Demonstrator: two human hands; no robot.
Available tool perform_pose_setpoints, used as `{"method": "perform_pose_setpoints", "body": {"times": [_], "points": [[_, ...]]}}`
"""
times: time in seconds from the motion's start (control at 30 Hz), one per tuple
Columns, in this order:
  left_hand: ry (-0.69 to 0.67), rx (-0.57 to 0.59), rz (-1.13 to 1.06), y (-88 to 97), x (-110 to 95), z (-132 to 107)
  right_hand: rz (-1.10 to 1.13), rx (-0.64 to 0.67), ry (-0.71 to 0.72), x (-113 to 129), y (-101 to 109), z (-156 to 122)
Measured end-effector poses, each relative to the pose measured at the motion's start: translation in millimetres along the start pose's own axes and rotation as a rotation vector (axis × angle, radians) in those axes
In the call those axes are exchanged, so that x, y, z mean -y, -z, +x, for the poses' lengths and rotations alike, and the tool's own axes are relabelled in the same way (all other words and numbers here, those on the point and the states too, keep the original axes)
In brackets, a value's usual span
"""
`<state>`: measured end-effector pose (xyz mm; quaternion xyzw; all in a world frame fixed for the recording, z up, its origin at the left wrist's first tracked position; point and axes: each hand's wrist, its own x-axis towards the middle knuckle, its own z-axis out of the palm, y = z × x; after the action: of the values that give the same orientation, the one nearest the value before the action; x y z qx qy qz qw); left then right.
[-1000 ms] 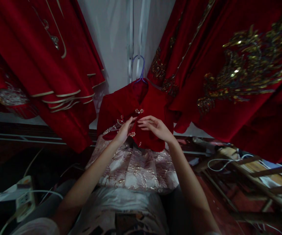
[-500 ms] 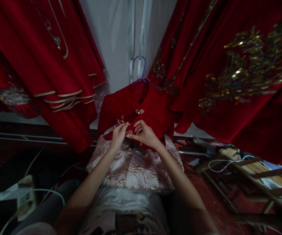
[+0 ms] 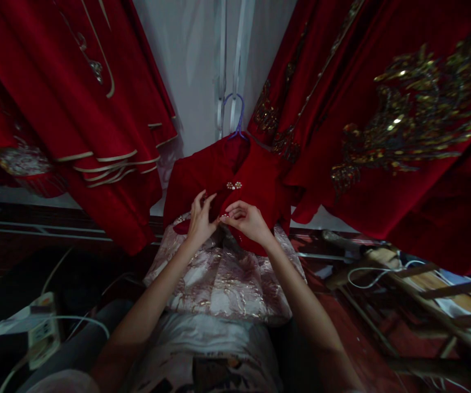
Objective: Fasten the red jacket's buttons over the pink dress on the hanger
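A small red velvet jacket (image 3: 255,172) hangs on a blue hanger (image 3: 235,112) in front of me, over a pale brocade skirt (image 3: 219,278). A pearl clasp (image 3: 233,185) shows on its chest. My left hand (image 3: 200,218) pinches the jacket's front flap at a lower fastening. My right hand (image 3: 246,221) meets it from the right, fingertips pressed together on the same fastening. The fastening itself is mostly hidden between my fingers.
Large red garments hang at left (image 3: 75,109) and right (image 3: 403,125), the right one with gold embroidery. A power strip with white cables (image 3: 42,330) lies at lower left. A wooden frame with a white cable (image 3: 415,284) stands at lower right. White wall behind.
Both hands have drawn close together and lowered onto the lower fastening, going from looser fingers to a pinch. The jacket front has been pulled together.
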<state>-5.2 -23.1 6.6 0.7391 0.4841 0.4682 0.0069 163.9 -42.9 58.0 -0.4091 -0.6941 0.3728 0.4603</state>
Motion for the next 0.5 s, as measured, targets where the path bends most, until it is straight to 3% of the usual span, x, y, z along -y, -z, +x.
{"method": "perform_pose_setpoints", "body": {"times": [0.1, 0.33, 0.5], "points": [[-0.049, 0.083, -0.006, -8.8, 10, -3, 0.023, -0.005, 0.007, 1, 1, 0], [0.073, -0.109, -0.048, -6.5, 16, 9, 0.044, 0.01, 0.013, -2, -3, 1], [0.145, -0.142, -0.101, -4.5, 26, 30, 0.026, 0.003, 0.005, -1, -2, 1]]}}
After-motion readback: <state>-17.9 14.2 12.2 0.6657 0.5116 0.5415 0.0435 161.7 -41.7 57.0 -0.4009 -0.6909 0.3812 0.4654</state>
